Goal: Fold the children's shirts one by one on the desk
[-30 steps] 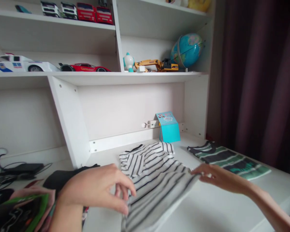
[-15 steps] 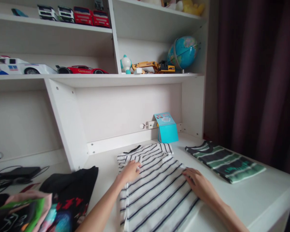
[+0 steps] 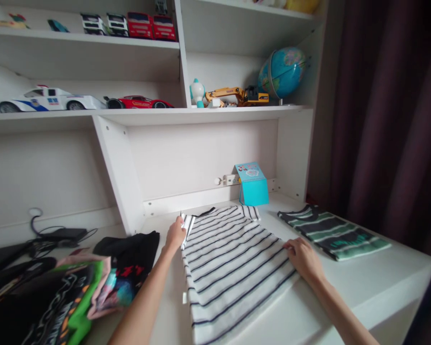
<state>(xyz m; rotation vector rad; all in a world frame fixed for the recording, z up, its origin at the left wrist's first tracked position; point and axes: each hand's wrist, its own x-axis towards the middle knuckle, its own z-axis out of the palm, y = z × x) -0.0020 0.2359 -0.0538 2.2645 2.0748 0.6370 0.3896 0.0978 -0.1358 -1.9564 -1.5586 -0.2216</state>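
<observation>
A white T-shirt with dark stripes (image 3: 233, 268) lies spread on the white desk, its collar toward the back wall. My left hand (image 3: 175, 234) is closed on the shirt's left sleeve, near the shoulder. At the opposite side edge, my right hand (image 3: 304, 258) pinches the fabric between thumb and fingers. A small white tag (image 3: 184, 298) sticks out along the shirt's left side. To the right rests a folded green and dark striped shirt (image 3: 335, 235), apart from my right hand.
A heap of dark and colourful clothes (image 3: 79, 292) covers the left of the desk, with a black box and cables (image 3: 64, 235) behind it. A blue desk calendar (image 3: 253, 184) stands at the back. Toy cars (image 3: 136, 102), an excavator (image 3: 237, 96) and a globe (image 3: 283, 72) sit on shelves.
My left hand has moved outward and back with the sleeve, which was folded over the shirt and now points outward. The shirt lies flatter. My right hand stays at its right edge.
</observation>
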